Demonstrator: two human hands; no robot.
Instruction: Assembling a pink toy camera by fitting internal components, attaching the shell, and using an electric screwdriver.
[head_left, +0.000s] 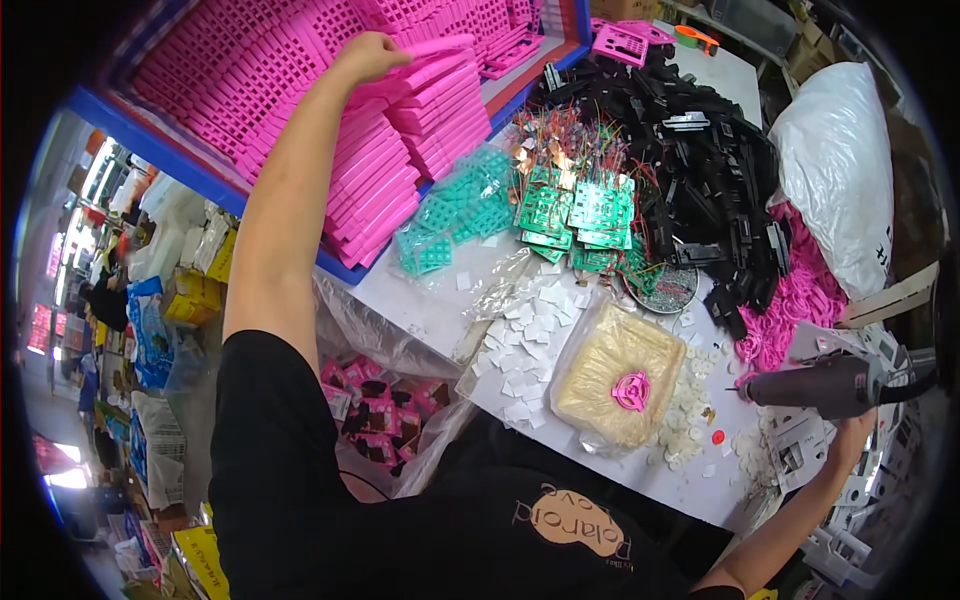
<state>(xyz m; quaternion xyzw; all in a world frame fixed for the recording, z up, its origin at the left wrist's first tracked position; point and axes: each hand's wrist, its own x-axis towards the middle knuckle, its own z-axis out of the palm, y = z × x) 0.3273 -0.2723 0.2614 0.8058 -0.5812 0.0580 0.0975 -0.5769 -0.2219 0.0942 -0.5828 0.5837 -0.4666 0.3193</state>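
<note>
My left hand (372, 58) reaches to the far left and is closed on the edge of a pink plastic panel (440, 47). That panel lies at the top of stacked pink slotted panels (430, 110) in a blue-rimmed bin (215, 185). At the right, my right hand (853, 437) is closed at the rear of a dark grey electric screwdriver (815, 388), its fingers partly hidden by the tool. The bit points left over the table. Between my arms, a pink round part (631, 391) rests on a wrapped yellowish block (610, 370).
Green circuit boards with wires (575, 210), bagged teal keypads (455, 210) and heaped black parts (715, 170) cover the far table. White squares (525, 345) and small translucent pieces (690, 400) lie nearer. A white sack (835, 160) stands right, beside pink pieces (800, 290).
</note>
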